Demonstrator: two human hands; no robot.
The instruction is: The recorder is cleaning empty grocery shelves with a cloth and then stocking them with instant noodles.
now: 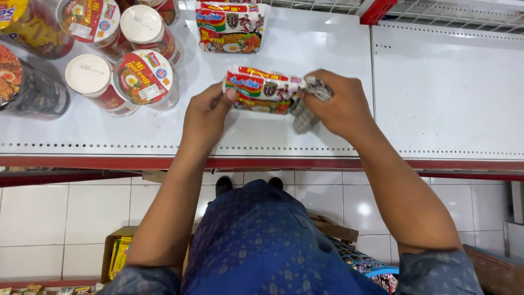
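Holding a noodle packet (262, 90) over the white shelf (305, 49), centre frame.
Our left hand (204, 117) pinches one end, right hand (338, 104) clamps the other; a loose grip could drop it against the cup noodles (144, 76) at upper left.

Glossy plastic noodle packet (261, 90); matt metal shelf (436, 93)

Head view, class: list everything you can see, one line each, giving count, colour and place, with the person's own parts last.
Noodle packet: one, red, white and green, held over the shelf between both hands.
Second packet: one, same colours, lying at the shelf's back.
Noodle cups: several, red with white lids, shelf's left side.
Shelf: one, white with red front edge.
Floor tiles: white, below the shelf.
Cardboard box: one, brown, on the floor at lower left.
Left hand: grips the packet's left end.
Right hand: grips its crumpled right end.
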